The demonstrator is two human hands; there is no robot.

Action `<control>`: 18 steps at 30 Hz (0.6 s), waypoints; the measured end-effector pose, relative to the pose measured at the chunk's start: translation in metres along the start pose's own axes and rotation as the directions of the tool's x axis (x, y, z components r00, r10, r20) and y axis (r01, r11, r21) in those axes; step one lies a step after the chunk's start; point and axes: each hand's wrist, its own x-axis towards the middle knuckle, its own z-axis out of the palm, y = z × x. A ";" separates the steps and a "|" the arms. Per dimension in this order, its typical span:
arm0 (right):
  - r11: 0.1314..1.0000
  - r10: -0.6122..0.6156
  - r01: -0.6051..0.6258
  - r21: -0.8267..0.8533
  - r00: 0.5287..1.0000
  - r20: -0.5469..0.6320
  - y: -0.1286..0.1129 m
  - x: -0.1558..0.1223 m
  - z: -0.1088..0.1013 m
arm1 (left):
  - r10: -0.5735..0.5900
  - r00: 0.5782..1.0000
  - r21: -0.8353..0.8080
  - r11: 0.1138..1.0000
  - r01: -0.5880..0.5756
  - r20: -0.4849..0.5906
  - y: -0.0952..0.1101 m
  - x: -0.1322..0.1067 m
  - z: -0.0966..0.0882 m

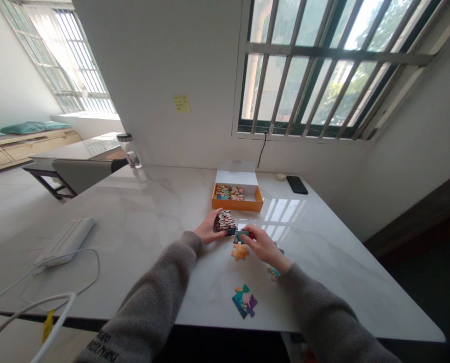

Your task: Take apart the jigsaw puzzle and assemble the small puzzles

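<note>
My left hand [210,228] is closed around a stack of jigsaw puzzle pieces [226,221] just in front of the orange box. Beside it, my right hand [262,244] pinches a dark green puzzle piece [242,236] between thumb and fingers. Under that lies an orange puzzle piece [240,251] on the table. A joined cluster of teal and purple pieces [244,301] rests nearer the front edge. Partly covered by my right wrist, a teal piece [273,273] shows at the right. The open orange box [238,204] holds more pieces packed in rows on its left side.
A black phone [297,184] and a small round white object [281,177] lie at the back right of the white table [152,201]. A glass bottle [130,152] stands at the back left. A white power strip [68,241] with cables [96,262] occupies the left side.
</note>
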 end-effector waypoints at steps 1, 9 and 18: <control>0.999 -0.026 0.026 -0.020 1.000 -0.009 0.003 0.006 -0.002 | -0.003 1.000 -0.028 1.000 0.003 0.004 -0.001 0.000 0.000; 0.990 -0.099 0.096 -0.099 0.995 -0.027 0.016 0.034 0.002 | -0.057 0.997 -0.224 0.972 0.069 0.059 -0.006 0.004 -0.003; 0.988 -0.063 0.053 -0.142 0.996 -0.066 0.019 0.036 0.018 | 0.000 0.995 -0.233 0.972 0.024 0.102 -0.017 0.005 -0.005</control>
